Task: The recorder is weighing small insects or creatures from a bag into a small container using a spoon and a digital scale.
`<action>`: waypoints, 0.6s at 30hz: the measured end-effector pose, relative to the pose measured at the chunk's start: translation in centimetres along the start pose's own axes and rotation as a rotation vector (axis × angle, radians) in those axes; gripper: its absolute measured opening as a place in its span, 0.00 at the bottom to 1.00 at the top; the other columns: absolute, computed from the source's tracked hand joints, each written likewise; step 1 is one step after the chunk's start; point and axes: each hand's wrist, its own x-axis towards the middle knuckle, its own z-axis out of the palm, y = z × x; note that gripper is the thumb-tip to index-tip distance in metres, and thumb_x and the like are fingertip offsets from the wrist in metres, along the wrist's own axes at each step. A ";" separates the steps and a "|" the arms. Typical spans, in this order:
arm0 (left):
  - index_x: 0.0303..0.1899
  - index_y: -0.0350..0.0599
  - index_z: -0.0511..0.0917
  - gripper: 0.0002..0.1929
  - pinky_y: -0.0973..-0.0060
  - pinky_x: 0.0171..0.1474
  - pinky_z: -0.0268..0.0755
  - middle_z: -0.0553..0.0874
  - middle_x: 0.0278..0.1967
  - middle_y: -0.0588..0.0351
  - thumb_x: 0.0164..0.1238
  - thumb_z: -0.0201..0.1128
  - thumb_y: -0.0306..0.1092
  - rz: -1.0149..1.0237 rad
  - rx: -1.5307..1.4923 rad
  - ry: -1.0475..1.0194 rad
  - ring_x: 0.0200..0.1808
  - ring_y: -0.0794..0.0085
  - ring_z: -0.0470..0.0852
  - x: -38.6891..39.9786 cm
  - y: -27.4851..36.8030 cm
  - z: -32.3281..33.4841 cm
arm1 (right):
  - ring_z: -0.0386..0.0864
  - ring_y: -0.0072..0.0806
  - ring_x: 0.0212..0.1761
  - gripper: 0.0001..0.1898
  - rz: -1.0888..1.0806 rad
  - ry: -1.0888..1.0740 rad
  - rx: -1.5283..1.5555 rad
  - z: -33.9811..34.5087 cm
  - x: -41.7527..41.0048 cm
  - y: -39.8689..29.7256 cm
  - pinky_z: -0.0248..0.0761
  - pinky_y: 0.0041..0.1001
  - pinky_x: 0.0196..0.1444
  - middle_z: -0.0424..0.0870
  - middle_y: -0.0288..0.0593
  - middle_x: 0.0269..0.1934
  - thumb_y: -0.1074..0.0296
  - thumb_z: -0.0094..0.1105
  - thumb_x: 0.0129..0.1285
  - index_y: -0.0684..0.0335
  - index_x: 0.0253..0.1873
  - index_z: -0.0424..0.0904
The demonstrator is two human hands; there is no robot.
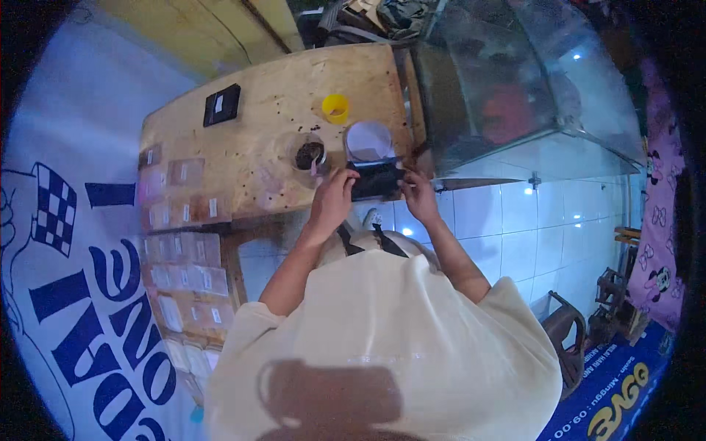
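Note:
A flat black bag or pouch [376, 179] is stretched between both hands at the table's near edge. My left hand [335, 190] pinches its left corner and my right hand [416, 190] grips its right side. Just beyond the pouch is a round whitish lid or dish [368, 141]. Left of that stands a clear container [310, 155] with dark small pieces and a pinkish utensil in it. A yellow cup [335, 108] stands farther back. Toward the back left lies a stack of black pouches [222, 105] with a white label on top.
The wooden table [265, 93] bears scattered dark bits. Clear labelled packets [185, 172] lie along its left side, more on a lower surface [190, 248]. A glass case [485, 93] stands at the right, above the tiled floor [480, 215]. A brown plastic chair [568, 342] is at lower right.

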 end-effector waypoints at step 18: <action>0.42 0.39 0.80 0.06 0.61 0.52 0.72 0.83 0.42 0.45 0.67 0.58 0.25 -0.224 -0.126 0.034 0.48 0.49 0.81 -6.0 -10.8 -11.3 | 0.85 0.37 0.40 0.05 -0.199 -0.331 -0.036 12.4 -2.0 -8.5 0.79 0.31 0.43 0.73 0.53 0.64 0.74 0.70 0.57 0.67 0.36 0.83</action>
